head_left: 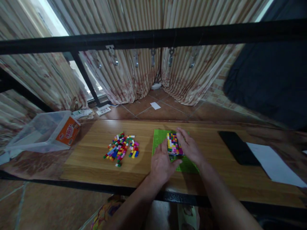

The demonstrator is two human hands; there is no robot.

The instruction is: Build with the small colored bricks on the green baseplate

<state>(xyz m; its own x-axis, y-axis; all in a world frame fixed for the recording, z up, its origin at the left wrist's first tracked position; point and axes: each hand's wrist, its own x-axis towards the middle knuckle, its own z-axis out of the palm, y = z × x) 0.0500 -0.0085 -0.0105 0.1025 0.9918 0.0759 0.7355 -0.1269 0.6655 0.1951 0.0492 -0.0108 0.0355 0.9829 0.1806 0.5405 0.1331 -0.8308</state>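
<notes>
A block built of many small coloured toy bricks [173,143] stands on the green studded baseplate [157,137] on the table. My left hand [161,163] lies against its left side, with the thumb reaching round the near edge. On the other side my right hand [189,145] presses its fingers along the right and far edge. Between them the two hands grip the block, and they cover part of its sides and of the baseplate. Loose toy bricks [121,148] of several colours are spread in a pile to the left of the baseplate.
On the left sits a clear plastic bin [45,137] with an orange label. A dark flat tablet-like thing [236,147] and a white paper sheet [273,163] lie at the right. Behind the wooden table [88,163], a black metal bar [144,39] with hooks crosses the view.
</notes>
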